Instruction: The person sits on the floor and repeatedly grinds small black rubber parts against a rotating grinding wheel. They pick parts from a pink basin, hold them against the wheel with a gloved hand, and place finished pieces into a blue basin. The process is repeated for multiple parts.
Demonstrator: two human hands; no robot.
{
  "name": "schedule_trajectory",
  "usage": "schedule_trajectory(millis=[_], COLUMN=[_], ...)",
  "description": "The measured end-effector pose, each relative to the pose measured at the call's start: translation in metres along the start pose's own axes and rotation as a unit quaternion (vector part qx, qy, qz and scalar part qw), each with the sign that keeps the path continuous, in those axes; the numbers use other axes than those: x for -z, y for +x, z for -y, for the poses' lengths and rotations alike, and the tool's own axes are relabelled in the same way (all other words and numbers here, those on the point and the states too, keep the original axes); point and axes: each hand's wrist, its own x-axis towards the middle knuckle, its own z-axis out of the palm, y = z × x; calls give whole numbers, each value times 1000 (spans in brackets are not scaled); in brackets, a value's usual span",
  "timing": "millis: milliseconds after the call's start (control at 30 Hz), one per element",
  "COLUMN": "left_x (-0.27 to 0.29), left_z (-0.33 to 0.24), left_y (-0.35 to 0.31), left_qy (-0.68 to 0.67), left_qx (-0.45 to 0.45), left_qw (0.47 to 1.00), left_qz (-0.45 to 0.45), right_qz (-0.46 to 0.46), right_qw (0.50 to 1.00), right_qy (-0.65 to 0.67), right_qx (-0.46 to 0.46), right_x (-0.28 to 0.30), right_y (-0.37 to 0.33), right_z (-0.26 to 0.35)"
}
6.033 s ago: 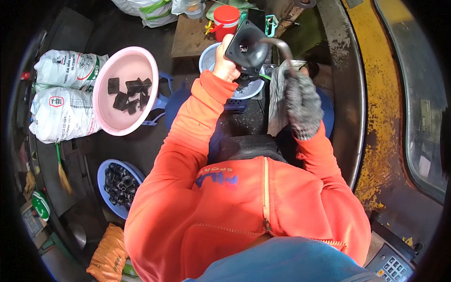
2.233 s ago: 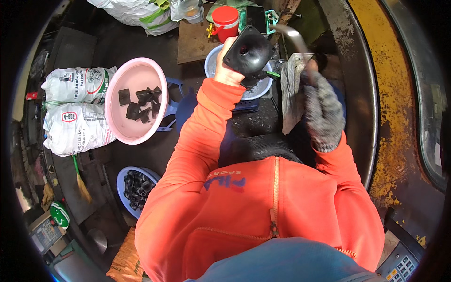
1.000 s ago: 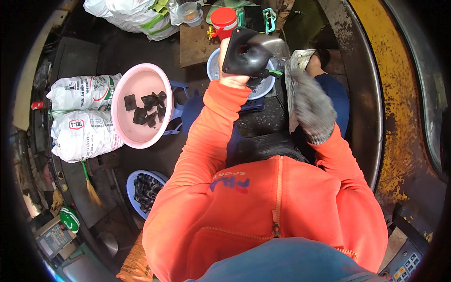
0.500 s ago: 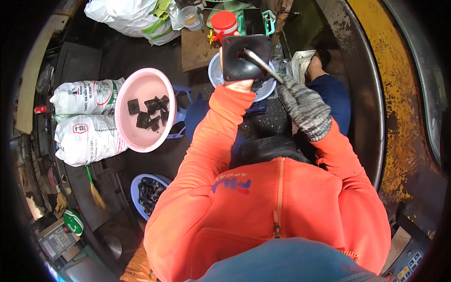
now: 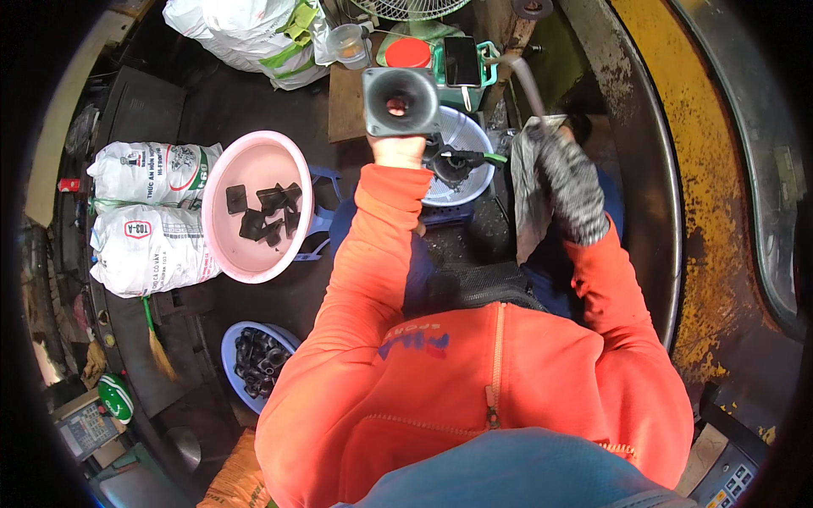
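Left hand, bare, upper middle of frame: holds black flared horn, wide square mouth facing camera, probably so its throat hole is in view. Fingers mostly hidden behind, so exact closure can't be told; skin shows through the hole. Right hand, gloved, upper right: fingers closed around lower end of bent metal tool, which is raised and apart from the horn; glove likely there for grip or protection. Grey cloth beside it, over the leg, likely as a cover. Perforated basin just beside the horn, black part inside, within easy reach. Pink basin, left, holds flat black pieces, seemingly kept separate from blue basin, lower left, heaped with black parts.
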Motion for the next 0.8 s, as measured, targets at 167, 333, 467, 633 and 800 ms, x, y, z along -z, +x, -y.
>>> schedule_trajectory(millis=[167,333,467,633,800], left_x=[20,20,13,9,2], left_z=[-8,2,6,12,18], left_y=[19,17,17,9,3], left_qy=[-30,74,80,115,344], left_qx=[41,32,43,65,50], left_qw=[998,991,991,984,933], left_qz=[-47,-109,-101,-116,-88], right_qz=[-153,-156,-107,-9,-111], right_qw=[977,973,969,973,981], right_qy=[2,-61,63,-4,100], right_qx=[-150,-161,-212,-230,-121], right_x=[0,-19,-39,-26,-31], right_y=[99,160,183,190,139], right_z=[-64,-124,-161,-159,-62])
